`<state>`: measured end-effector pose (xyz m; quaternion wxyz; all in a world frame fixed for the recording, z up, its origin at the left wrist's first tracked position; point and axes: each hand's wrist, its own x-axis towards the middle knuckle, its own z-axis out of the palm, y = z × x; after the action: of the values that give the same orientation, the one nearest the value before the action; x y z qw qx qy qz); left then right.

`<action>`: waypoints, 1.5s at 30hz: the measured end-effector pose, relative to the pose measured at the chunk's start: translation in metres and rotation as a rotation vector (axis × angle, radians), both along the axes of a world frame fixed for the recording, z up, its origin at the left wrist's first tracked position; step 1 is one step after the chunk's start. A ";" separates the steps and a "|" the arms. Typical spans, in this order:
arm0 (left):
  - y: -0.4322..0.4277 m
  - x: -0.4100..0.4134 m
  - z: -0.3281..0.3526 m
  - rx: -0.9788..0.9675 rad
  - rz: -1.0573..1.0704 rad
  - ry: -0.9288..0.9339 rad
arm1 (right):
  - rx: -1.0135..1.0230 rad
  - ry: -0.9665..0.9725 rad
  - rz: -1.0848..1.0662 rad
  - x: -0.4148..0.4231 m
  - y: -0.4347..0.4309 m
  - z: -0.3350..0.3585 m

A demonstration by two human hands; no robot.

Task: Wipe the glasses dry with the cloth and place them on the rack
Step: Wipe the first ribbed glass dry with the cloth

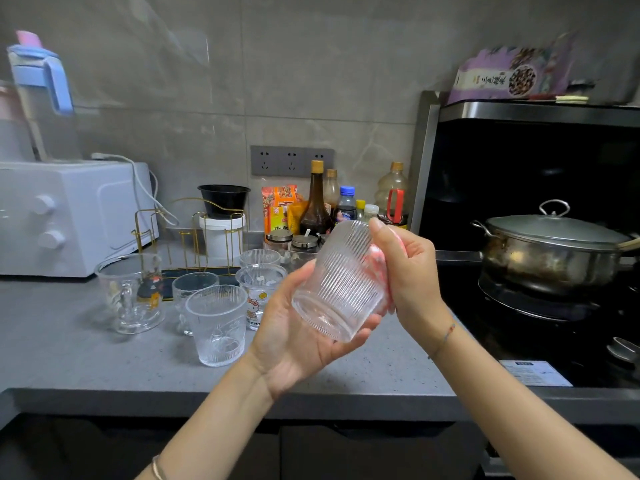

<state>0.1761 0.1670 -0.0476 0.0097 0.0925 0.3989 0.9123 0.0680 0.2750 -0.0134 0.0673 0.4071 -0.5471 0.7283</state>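
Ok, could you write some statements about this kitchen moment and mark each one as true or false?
1. The left hand holds the ribbed glass tilted above the counter. True.
2. The right hand presses a blue cloth against the glass. False: the cloth is pink.
3. Three glasses hang upside down on the gold rack. False: its pegs are bare, and the other glasses stand upright on the counter near it.
4. The pot on the stove has its lid on. True.
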 end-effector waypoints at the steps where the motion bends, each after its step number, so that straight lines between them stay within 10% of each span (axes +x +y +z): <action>1: -0.003 -0.001 0.001 -0.053 0.030 -0.005 | 0.006 -0.014 -0.004 -0.002 0.001 0.000; 10: 0.002 -0.004 0.015 -0.979 0.630 0.039 | 0.082 0.175 -0.198 -0.005 -0.005 0.007; 21: -0.002 0.000 -0.002 -0.003 -0.112 -0.051 | -0.018 0.074 0.013 -0.001 -0.002 0.001; 32: 0.009 -0.005 0.016 -0.845 0.502 -0.009 | 0.072 0.139 -0.170 -0.003 0.001 0.006; 38: 0.007 -0.003 0.012 -0.632 0.494 0.023 | 0.037 0.116 -0.099 0.003 0.001 0.010; 45: 0.001 -0.005 0.004 0.013 -0.041 -0.057 | -0.021 0.030 0.045 -0.003 0.001 0.006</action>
<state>0.1715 0.1685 -0.0434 0.0391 0.0748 0.3906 0.9167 0.0652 0.2762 -0.0078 0.0632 0.4297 -0.5290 0.7291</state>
